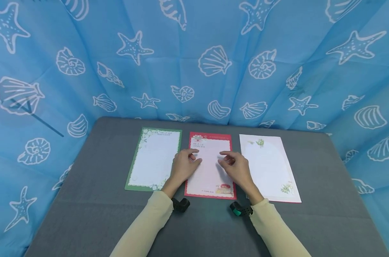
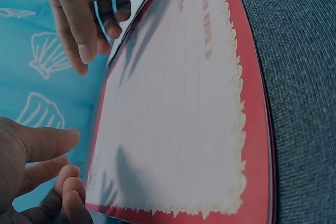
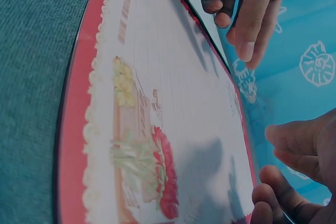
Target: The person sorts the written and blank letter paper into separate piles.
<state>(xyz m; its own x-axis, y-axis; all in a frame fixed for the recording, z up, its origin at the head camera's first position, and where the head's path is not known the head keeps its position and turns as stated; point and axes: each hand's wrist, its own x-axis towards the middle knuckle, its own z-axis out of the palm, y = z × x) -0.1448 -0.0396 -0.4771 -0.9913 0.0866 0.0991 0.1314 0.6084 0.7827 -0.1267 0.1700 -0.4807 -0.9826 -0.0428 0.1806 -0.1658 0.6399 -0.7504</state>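
A red-bordered sheet of letter paper [image 1: 208, 171] lies in the middle of the grey table, with fine ruled lines and a printed picture at its lower right. My left hand [image 1: 184, 166] hovers over its left edge, fingers loosely bent and holding nothing. Over the right edge is my right hand [image 1: 238, 170], also holding nothing, its thumb and forefinger apart. In the left wrist view, shadows of both hands fall on the red-bordered sheet [image 2: 163, 108]. The right wrist view shows the thumb and fingers of the right hand [image 3: 302, 166] above the paper.
A green-bordered sheet [image 1: 154, 159] lies to the left, and a white sheet with green leaf prints [image 1: 271, 167] to the right. The grey-covered table [image 1: 207, 228] ends at a blue curtain [image 1: 181, 71] with shell and starfish prints. Dark bands [image 1: 181, 205] sit on both wrists.
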